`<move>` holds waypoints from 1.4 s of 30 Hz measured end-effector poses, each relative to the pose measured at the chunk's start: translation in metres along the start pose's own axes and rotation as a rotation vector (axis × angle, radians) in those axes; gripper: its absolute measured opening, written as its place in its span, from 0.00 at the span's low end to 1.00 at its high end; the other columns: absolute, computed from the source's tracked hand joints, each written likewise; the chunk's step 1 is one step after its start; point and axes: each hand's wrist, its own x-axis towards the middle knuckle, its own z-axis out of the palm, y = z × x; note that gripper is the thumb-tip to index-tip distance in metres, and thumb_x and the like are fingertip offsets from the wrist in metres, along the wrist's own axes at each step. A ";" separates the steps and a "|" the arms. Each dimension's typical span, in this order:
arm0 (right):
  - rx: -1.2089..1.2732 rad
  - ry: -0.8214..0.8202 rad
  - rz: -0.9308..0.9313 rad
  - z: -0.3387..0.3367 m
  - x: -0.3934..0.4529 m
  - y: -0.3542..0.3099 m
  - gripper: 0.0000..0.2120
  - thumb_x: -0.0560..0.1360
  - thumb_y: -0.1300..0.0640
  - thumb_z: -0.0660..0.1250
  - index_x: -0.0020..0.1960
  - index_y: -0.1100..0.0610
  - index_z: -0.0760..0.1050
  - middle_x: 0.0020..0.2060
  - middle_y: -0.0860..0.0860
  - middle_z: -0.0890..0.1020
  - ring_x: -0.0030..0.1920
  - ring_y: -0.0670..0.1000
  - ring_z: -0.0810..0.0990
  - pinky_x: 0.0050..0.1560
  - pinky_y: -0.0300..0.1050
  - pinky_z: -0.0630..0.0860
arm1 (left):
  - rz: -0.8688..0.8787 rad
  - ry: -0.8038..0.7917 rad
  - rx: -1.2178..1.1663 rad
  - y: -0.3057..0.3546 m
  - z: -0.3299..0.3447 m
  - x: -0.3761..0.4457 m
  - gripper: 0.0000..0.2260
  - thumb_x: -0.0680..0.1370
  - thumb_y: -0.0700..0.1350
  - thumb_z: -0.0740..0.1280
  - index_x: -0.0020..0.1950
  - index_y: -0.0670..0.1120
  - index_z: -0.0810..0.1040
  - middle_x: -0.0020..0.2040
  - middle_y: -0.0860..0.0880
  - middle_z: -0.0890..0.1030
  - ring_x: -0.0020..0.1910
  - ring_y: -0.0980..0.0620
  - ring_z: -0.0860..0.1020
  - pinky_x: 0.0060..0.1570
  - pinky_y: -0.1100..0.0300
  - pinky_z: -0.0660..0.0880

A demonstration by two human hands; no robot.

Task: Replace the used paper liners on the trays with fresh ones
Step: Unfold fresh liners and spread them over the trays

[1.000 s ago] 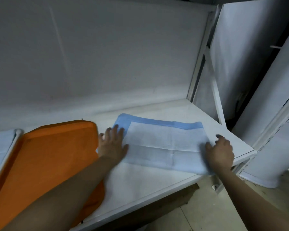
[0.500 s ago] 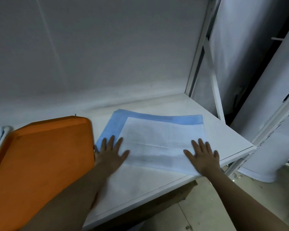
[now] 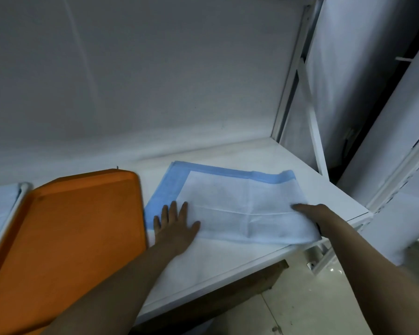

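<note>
Now my left hand [image 3: 173,228] presses flat on the liner [image 3: 232,209]; my right grip [image 3: 311,215] pinches its right edge, long axis between them.

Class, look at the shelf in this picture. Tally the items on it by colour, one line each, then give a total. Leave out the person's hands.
Orange: 1, the tray
Blue and white: 1, the paper liner
White: 1, a partly visible tray at the left edge
Total: 3
</note>
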 end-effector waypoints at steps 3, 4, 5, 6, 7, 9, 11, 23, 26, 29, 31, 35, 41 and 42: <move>-0.009 -0.023 -0.074 0.002 -0.016 0.001 0.19 0.75 0.57 0.69 0.61 0.68 0.73 0.54 0.62 0.78 0.50 0.60 0.77 0.43 0.46 0.73 | 0.054 0.031 -0.039 0.003 -0.005 -0.006 0.32 0.80 0.63 0.49 0.78 0.54 0.40 0.79 0.49 0.40 0.77 0.49 0.39 0.75 0.49 0.39; 0.001 0.051 -0.093 0.005 -0.017 0.006 0.20 0.76 0.58 0.68 0.62 0.70 0.72 0.57 0.64 0.77 0.54 0.62 0.77 0.48 0.47 0.73 | 0.072 0.040 -0.059 0.005 -0.007 -0.009 0.32 0.80 0.62 0.50 0.78 0.54 0.40 0.79 0.49 0.41 0.77 0.49 0.39 0.75 0.50 0.40; 0.039 0.113 -0.089 0.007 -0.021 0.010 0.20 0.76 0.59 0.67 0.63 0.71 0.72 0.60 0.65 0.76 0.57 0.64 0.75 0.54 0.50 0.72 | 0.091 0.047 -0.070 0.006 -0.009 -0.012 0.31 0.80 0.62 0.51 0.78 0.54 0.41 0.79 0.49 0.42 0.77 0.49 0.40 0.76 0.51 0.41; 0.081 0.175 -0.063 0.012 -0.027 0.015 0.20 0.76 0.59 0.66 0.62 0.71 0.72 0.60 0.66 0.76 0.58 0.64 0.75 0.57 0.53 0.72 | 0.110 0.049 -0.074 0.008 -0.011 -0.016 0.31 0.80 0.61 0.52 0.78 0.53 0.43 0.79 0.49 0.44 0.78 0.49 0.41 0.76 0.52 0.42; 0.111 0.211 -0.042 0.017 -0.033 0.019 0.19 0.76 0.59 0.66 0.61 0.71 0.72 0.59 0.66 0.76 0.58 0.65 0.75 0.58 0.54 0.72 | 0.127 0.047 -0.079 0.010 -0.012 -0.018 0.31 0.80 0.61 0.53 0.78 0.52 0.45 0.79 0.48 0.45 0.78 0.49 0.43 0.76 0.53 0.44; 0.116 0.248 -0.031 0.033 -0.049 0.025 0.18 0.75 0.58 0.66 0.58 0.70 0.73 0.55 0.67 0.78 0.52 0.65 0.78 0.54 0.56 0.76 | 0.146 0.028 -0.115 0.015 -0.016 -0.029 0.31 0.80 0.59 0.56 0.78 0.50 0.49 0.78 0.48 0.50 0.77 0.48 0.49 0.75 0.53 0.50; 0.148 0.218 -0.046 0.053 -0.069 0.026 0.15 0.75 0.58 0.66 0.55 0.69 0.74 0.48 0.66 0.79 0.42 0.63 0.80 0.43 0.54 0.78 | 0.150 -0.021 -0.213 0.021 -0.018 -0.041 0.29 0.79 0.57 0.59 0.77 0.48 0.55 0.76 0.46 0.57 0.74 0.46 0.58 0.72 0.53 0.59; 0.195 -0.640 0.227 0.127 -0.182 0.043 0.24 0.78 0.41 0.55 0.52 0.59 0.79 0.44 0.54 0.86 0.42 0.50 0.84 0.42 0.41 0.73 | -0.262 -0.146 -1.418 -0.005 -0.009 -0.128 0.28 0.79 0.38 0.64 0.74 0.55 0.57 0.66 0.42 0.72 0.51 0.42 0.80 0.38 0.57 0.80; 0.086 -0.499 0.129 0.121 -0.183 0.047 0.22 0.79 0.43 0.55 0.43 0.58 0.78 0.35 0.52 0.86 0.33 0.48 0.82 0.34 0.37 0.68 | -0.280 -0.077 -1.277 -0.013 -0.009 -0.131 0.22 0.81 0.35 0.58 0.73 0.49 0.64 0.52 0.41 0.76 0.37 0.48 0.79 0.34 0.59 0.79; 0.261 -0.341 0.056 0.123 -0.181 0.046 0.14 0.79 0.51 0.60 0.40 0.60 0.73 0.25 0.52 0.81 0.22 0.47 0.77 0.25 0.35 0.62 | -0.247 -0.104 -1.043 -0.017 -0.015 -0.132 0.18 0.82 0.40 0.56 0.73 0.48 0.65 0.42 0.44 0.76 0.31 0.49 0.78 0.35 0.56 0.79; 0.312 -0.305 0.011 0.125 -0.180 0.041 0.11 0.78 0.55 0.62 0.40 0.61 0.72 0.24 0.53 0.79 0.21 0.47 0.73 0.25 0.36 0.61 | -0.165 -0.120 -0.712 -0.017 -0.026 -0.137 0.21 0.81 0.52 0.56 0.74 0.51 0.60 0.50 0.43 0.79 0.35 0.47 0.80 0.39 0.55 0.79; 0.375 -0.313 -0.056 0.126 -0.187 0.025 0.08 0.77 0.55 0.63 0.42 0.58 0.74 0.32 0.52 0.79 0.28 0.48 0.70 0.27 0.38 0.63 | 0.019 -0.005 0.182 -0.016 -0.031 -0.141 0.36 0.73 0.69 0.57 0.74 0.52 0.55 0.67 0.45 0.66 0.58 0.45 0.75 0.50 0.56 0.73; -0.121 -0.329 -0.577 0.142 -0.187 0.039 0.09 0.78 0.58 0.60 0.54 0.53 0.77 0.53 0.49 0.80 0.58 0.53 0.76 0.54 0.42 0.72 | 0.114 0.170 0.194 -0.014 -0.030 -0.132 0.13 0.80 0.44 0.58 0.64 0.45 0.69 0.59 0.45 0.73 0.52 0.45 0.78 0.38 0.58 0.68; -0.363 -0.362 -0.693 0.148 -0.180 0.048 0.13 0.79 0.57 0.60 0.62 0.53 0.74 0.60 0.50 0.77 0.63 0.53 0.73 0.60 0.44 0.70 | 0.097 0.166 0.127 -0.016 -0.032 -0.130 0.12 0.79 0.41 0.58 0.63 0.45 0.71 0.59 0.45 0.74 0.51 0.43 0.79 0.39 0.57 0.70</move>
